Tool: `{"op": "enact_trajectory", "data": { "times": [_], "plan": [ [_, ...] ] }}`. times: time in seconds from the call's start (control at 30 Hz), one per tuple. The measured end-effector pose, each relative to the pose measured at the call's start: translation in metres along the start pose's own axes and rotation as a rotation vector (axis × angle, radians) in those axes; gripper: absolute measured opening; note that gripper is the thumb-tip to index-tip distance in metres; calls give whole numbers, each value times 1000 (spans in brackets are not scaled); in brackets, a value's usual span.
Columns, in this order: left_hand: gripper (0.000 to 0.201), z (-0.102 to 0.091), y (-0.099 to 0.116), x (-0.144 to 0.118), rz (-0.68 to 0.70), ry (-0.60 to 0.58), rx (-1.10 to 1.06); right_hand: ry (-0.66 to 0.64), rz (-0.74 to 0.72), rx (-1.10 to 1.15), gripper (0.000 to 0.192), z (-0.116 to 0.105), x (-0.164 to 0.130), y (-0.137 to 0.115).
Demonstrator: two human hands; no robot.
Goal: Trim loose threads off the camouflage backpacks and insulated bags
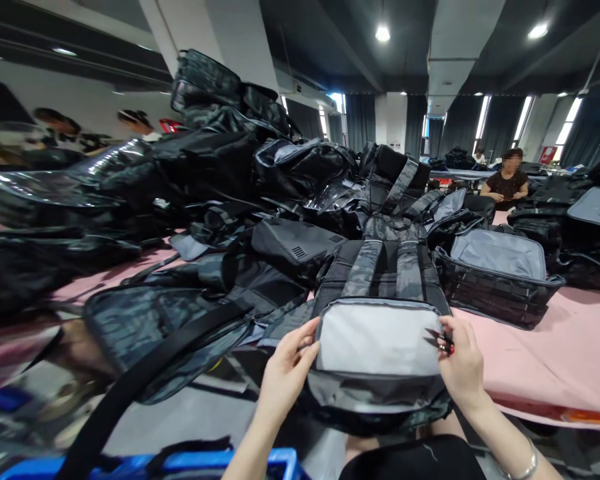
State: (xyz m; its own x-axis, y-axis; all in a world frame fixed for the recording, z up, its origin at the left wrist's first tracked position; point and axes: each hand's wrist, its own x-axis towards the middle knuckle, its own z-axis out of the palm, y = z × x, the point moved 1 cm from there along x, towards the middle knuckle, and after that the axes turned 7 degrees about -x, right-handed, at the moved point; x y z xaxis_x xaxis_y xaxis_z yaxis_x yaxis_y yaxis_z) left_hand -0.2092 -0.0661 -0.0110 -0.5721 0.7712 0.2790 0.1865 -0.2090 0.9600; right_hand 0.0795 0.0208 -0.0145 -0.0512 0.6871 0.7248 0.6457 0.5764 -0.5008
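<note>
Pink table [555,353], backpack [380,347] gripped by left hand [285,373], right hand [463,367]

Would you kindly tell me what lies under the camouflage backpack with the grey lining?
The camouflage backpack with grey lining overhangs the pink table edge; both hands grip it. Its underside is hidden.

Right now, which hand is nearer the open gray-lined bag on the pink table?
Right. The right hand, holding snips, is just below-left of the open bag; the left hand is farther left.
</note>
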Motion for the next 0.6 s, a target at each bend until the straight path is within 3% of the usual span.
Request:
{"op": "enact_trajectory", "data": {
  "times": [0.07, 0.13, 0.23, 0.3, 0.43, 0.6],
  "plan": [
    [47, 1, -4, -5, 35, 63, 29, -71, -133, 73, 40, 7, 2, -19],
    [47, 2, -8, -9, 19, 112, 15, -232, -231, 163, 39, 17, 6, -41],
    [45, 3, -11, -12, -35, 168, 18, -453, -302, 221, 31, 39, 18, -74],
    [43, 2, -10, -11, -66, 151, 1, -531, -326, 244, 28, 55, 25, -92],
    [42, -4, -4, -9, -77, 40, -99, -547, -302, 273, 18, 79, 32, -107],
    [43, -9, -5, -9, -17, -25, -59, -536, -278, 324, 14, 86, 29, -100]
  ]
}}
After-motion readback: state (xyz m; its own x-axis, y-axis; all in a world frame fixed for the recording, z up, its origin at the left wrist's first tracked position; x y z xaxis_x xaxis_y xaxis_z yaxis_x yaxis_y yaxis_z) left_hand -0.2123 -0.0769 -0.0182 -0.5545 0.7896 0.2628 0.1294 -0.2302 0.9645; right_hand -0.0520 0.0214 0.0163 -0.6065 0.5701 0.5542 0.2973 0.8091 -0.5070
